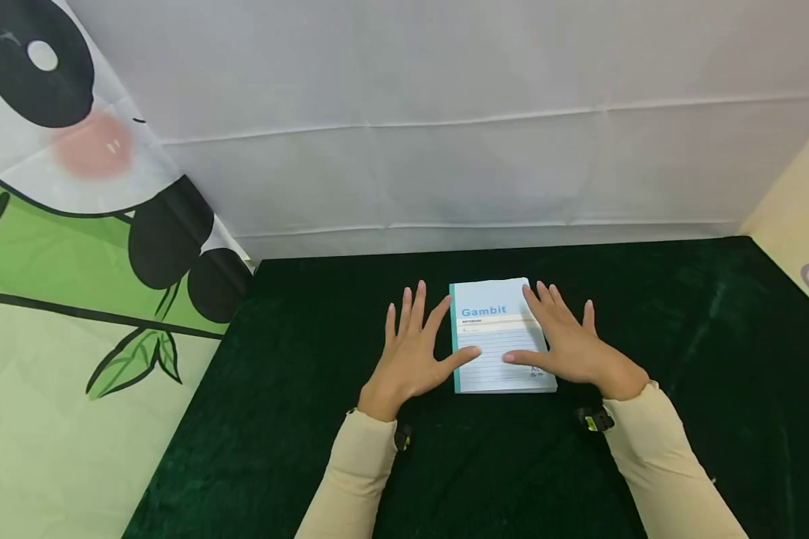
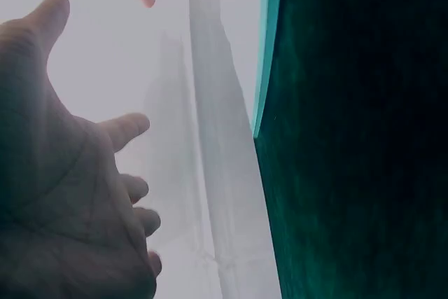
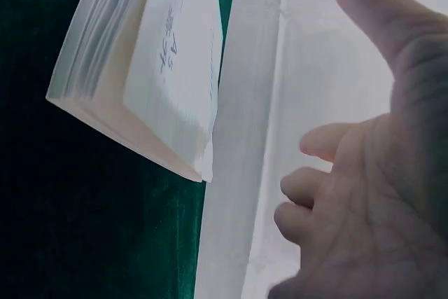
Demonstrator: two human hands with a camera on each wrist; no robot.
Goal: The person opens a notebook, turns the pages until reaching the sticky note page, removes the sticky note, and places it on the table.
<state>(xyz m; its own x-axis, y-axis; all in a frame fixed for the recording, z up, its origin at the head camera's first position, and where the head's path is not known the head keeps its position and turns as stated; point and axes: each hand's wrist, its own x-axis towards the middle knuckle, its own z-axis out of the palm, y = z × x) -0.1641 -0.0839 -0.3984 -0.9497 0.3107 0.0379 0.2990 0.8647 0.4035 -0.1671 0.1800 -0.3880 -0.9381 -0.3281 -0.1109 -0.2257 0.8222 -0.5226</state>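
A notebook [image 1: 495,367] with a pale blue-white cover, a teal spine and the word "Gambit" lies on the dark green cloth. My left hand [image 1: 411,359] is spread at its left side, thumb tip over the cover. From the right, my right hand [image 1: 569,340] reaches over the notebook's right edge with fingers apart. Neither hand grips anything. The left wrist view shows the left palm [image 2: 70,194] with the teal spine [image 2: 266,54] beyond it. In the right wrist view, the right palm [image 3: 371,201] faces the notebook's [image 3: 175,68] page edges, which are slightly fanned.
Green velvet-like cloth [image 1: 297,419] covers the table. Behind it hangs a creased white sheet [image 1: 445,172]. A cartoon-printed sheet [image 1: 54,247] hangs on the left, and a cream one [image 1: 795,232] with a purple heart on the right.
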